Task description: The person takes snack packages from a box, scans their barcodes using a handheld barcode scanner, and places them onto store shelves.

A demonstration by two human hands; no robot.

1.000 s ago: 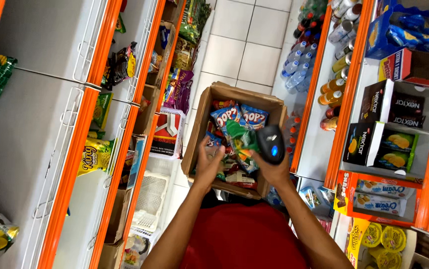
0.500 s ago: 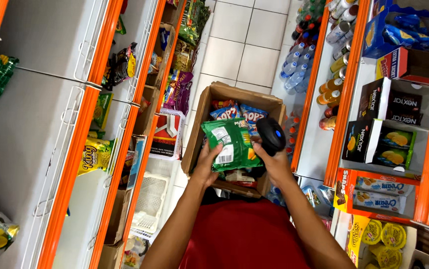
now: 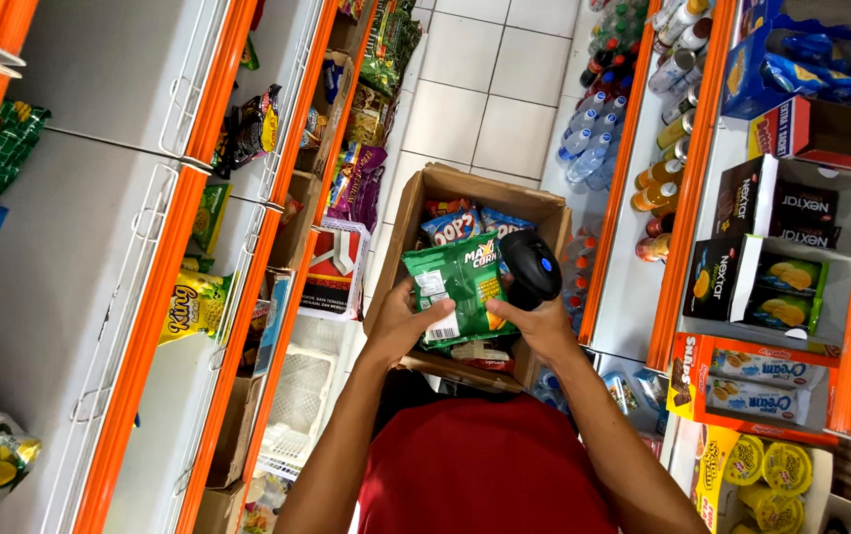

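Orange-edged shop shelves [image 3: 164, 297] full of snacks line both sides of a white tiled aisle, seen from above the person's head. Over an open cardboard box [image 3: 416, 213] of snack packs, the left hand [image 3: 401, 321] pinches a green snack bag [image 3: 460, 282] by its lower corner, barcode label facing up, while the right hand [image 3: 534, 326] wraps around a black handheld scanner [image 3: 529, 267] just beside the bag. Scanning would likely go best with the bag held flat and steady, thumb off the label, and the scanner's window aimed squarely at it.
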